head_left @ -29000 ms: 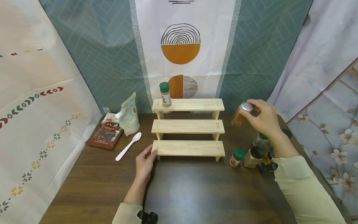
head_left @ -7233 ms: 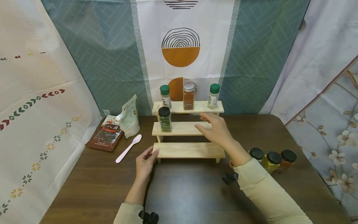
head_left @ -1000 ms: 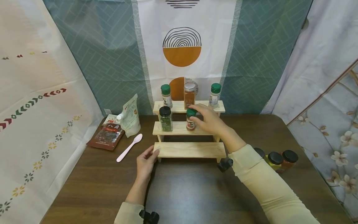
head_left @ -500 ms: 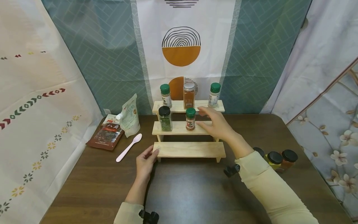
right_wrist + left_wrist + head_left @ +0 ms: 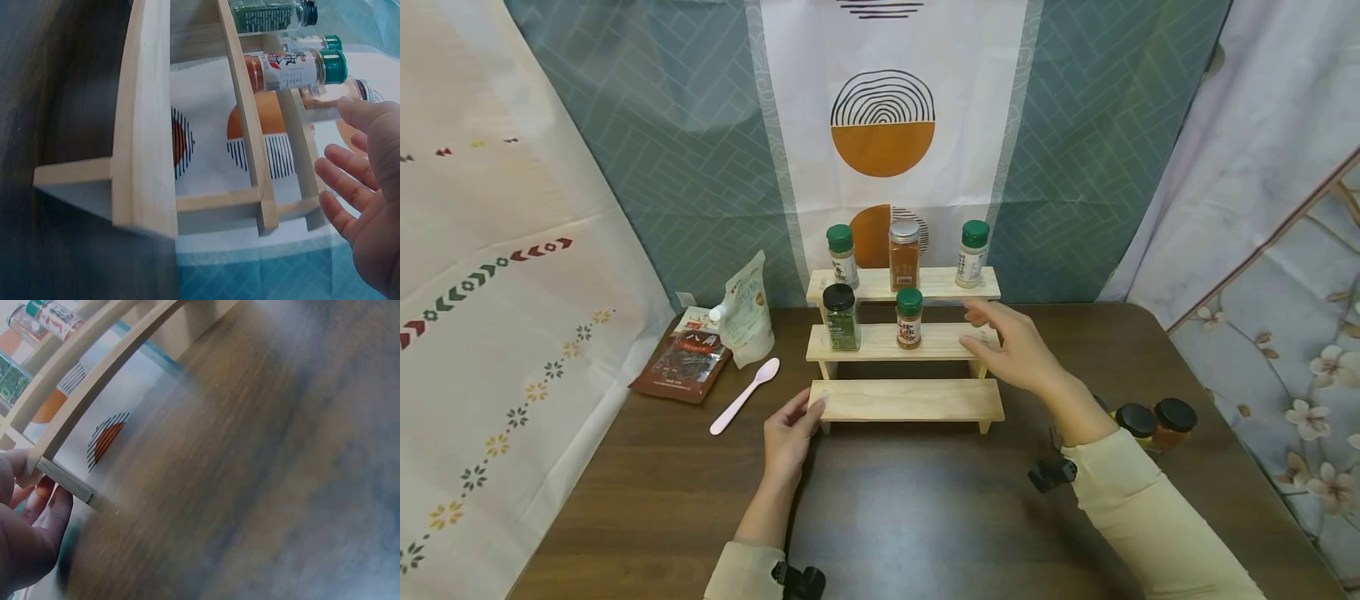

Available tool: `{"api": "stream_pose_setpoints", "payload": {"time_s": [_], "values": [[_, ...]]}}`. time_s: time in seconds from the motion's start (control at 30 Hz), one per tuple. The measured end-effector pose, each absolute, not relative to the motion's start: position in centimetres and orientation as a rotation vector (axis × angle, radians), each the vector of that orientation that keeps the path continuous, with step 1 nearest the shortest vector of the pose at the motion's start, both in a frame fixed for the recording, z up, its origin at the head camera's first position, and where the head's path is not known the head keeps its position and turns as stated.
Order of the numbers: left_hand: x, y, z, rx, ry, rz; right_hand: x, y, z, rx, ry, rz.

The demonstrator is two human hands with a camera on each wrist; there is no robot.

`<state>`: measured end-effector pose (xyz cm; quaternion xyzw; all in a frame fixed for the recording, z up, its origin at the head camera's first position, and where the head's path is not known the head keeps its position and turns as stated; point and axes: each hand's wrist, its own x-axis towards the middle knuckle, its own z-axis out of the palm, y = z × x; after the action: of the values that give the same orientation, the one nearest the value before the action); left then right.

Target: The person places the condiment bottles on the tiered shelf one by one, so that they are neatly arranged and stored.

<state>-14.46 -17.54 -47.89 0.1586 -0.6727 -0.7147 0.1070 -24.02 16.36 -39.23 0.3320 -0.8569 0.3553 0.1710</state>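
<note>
Right hand (image 5: 1017, 350) farther from red-lettered jar (image 5: 909, 320)

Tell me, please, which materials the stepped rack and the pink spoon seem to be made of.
Stepped rack: probably wood, pale and rather matt, as faint grain lines show.
Pink spoon: likely plastic, smooth-looking, with one even colour and no visible grain.

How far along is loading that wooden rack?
Apparently done: three green- or silver-capped jars on the top tier of the pale wooden rack, a black-capped jar and a green-capped jar on its middle tier. In hand: the left hand's grip holds the bare bottom tier; the right hand's grip is empty. Remaining, probably: more black-capped jars on the brown wooden table.
</note>
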Motion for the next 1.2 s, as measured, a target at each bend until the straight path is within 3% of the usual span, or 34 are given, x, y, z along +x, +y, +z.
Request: {"api": "stream_pose_setpoints", "payload": {"time_s": [0.37,0.87,1.2], "values": [[-16.0,-18.5,-51.4,0.499,-1.95,-2.128,-22.7,18.8,-39.9,0.904,-2.432,0.92],[-14.6,-17.7,-48.3,0.457,-1.954,-2.142,-20.9,22.7,-40.4,0.844,-2.455,0.833],[-16.0,-18.4,-51.4,0.494,-1.966,-2.105,-20.0,25.7,-41.0,0.798,-2.469,0.761]]}}
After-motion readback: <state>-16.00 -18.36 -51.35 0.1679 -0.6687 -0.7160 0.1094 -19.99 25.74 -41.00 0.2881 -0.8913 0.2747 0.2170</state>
